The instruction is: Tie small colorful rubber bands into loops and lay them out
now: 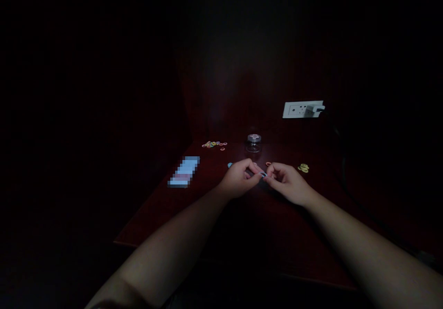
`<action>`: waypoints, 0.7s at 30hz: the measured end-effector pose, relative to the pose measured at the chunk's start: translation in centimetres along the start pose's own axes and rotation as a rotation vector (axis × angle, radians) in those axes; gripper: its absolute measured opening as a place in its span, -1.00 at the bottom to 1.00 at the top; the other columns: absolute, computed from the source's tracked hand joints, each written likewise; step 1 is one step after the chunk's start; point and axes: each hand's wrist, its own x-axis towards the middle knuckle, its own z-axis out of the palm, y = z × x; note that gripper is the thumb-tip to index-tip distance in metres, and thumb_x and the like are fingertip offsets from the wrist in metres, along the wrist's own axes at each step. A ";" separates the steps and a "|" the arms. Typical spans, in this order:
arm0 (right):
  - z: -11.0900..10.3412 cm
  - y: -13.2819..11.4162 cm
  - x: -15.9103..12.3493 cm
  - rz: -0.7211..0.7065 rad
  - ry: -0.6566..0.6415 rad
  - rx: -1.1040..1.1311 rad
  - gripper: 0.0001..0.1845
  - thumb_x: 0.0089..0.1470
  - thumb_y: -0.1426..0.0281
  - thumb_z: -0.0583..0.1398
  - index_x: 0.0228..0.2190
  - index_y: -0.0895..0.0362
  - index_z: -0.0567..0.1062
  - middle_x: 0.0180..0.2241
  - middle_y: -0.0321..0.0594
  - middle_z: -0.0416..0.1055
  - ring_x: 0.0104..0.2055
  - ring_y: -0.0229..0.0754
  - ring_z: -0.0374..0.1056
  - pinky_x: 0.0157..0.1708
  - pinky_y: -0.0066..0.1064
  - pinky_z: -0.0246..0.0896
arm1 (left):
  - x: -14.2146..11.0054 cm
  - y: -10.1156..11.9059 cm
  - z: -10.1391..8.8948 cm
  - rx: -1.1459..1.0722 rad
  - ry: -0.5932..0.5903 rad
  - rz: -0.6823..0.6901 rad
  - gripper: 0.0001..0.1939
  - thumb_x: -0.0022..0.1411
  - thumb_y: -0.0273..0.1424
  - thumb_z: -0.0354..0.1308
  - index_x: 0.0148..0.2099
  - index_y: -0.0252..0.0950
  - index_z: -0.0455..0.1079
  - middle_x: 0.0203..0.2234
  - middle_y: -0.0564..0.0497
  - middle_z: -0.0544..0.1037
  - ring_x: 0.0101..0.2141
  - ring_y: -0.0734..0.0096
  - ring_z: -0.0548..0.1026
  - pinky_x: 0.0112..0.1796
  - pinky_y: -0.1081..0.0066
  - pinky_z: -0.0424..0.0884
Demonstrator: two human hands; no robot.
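Between my fingertips is a small light-blue hair tie [263, 175], held above the dark red table. My left hand [240, 178] pinches its left side, and my right hand [287, 182] grips the right side with thumb and fingers. Beyond my left hand a bit of a blue hair tie [230, 165] shows, the rest hidden behind the hand. An orange hair tie [268, 164] lies just past my right fingers. To the right sits a small pile of yellow hair ties [303, 168].
A loose group of mixed-colour hair ties [212, 145] lies at the back left. Behind my hands stands a clear round jar [254, 144] with a lid. A phone with a blurred screen [184, 172] rests on the left. A plug and cord hang from the wall socket [294, 109].
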 end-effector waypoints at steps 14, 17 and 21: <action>0.1 -0.2 0.1 0.004 0.010 0.024 -0.75 -0.01 0.28 0.25 -0.51 0.15 0.31 -0.62 -0.40 0.17 -0.57 -0.35 0.03 -0.57 -0.48 -0.07 | 0.2 0.5 0.1 0.022 0.064 -0.064 -0.79 0.02 -0.37 0.26 -0.37 -0.38 0.33 -0.52 0.07 0.43 -0.53 0.64 0.33 -0.49 0.59 0.27; 0.1 -0.3 0.0 0.002 0.013 0.022 -0.77 0.00 0.29 0.24 -0.51 0.14 0.31 -0.61 -0.39 0.19 -0.57 -0.34 0.06 -0.56 -0.47 -0.06 | 0.3 0.5 0.1 0.011 0.057 -0.058 -0.79 0.02 -0.38 0.27 -0.36 -0.39 0.33 -0.53 0.07 0.41 -0.52 0.63 0.33 -0.49 0.58 0.25; 0.0 -0.4 0.0 0.005 0.013 0.036 -0.79 0.01 0.30 0.23 -0.49 0.14 0.32 -0.60 -0.38 0.21 -0.57 -0.34 0.10 -0.57 -0.48 -0.02 | 0.2 0.6 0.1 0.003 0.059 -0.045 -0.78 0.00 -0.38 0.28 -0.36 -0.38 0.32 -0.52 0.07 0.42 -0.51 0.62 0.32 -0.47 0.57 0.25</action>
